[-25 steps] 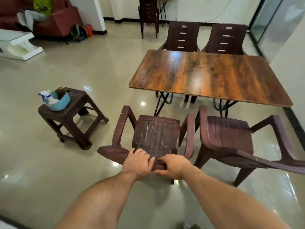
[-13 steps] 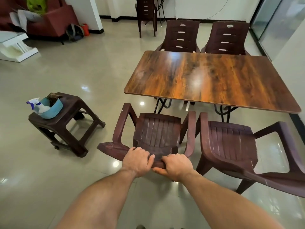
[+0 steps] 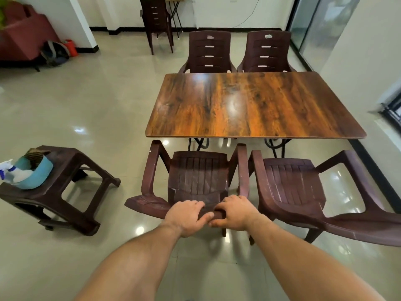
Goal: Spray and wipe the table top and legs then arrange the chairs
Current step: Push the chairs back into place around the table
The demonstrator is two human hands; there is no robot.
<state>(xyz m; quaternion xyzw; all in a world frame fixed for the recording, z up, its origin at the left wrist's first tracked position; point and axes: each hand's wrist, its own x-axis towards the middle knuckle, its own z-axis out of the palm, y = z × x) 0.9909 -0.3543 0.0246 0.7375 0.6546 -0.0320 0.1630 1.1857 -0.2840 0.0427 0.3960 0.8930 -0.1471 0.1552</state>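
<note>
A glossy wooden table (image 3: 249, 103) stands ahead on dark metal legs. Directly below me is a dark brown plastic armchair (image 3: 198, 172), its seat facing the table's near left edge. My left hand (image 3: 186, 216) and my right hand (image 3: 235, 211) both grip the top of its backrest, side by side. A second armchair (image 3: 290, 181) stands close to its right. Two more brown chairs (image 3: 209, 51) (image 3: 268, 51) are tucked in at the table's far side. A spray bottle (image 3: 8, 171) lies in a blue tub (image 3: 38, 173) at the left.
The tub sits on a low brown plastic stool (image 3: 65, 185) to the left. A stack of chairs (image 3: 157, 20) stands at the back wall. A red sofa (image 3: 26, 33) and a backpack (image 3: 54, 53) are far left. A wall and window (image 3: 392, 109) close the right side.
The held chair has slid forward toward the table's near edge, and my view has moved closer and squarer to the table. Both hands stay on the backrest.
</note>
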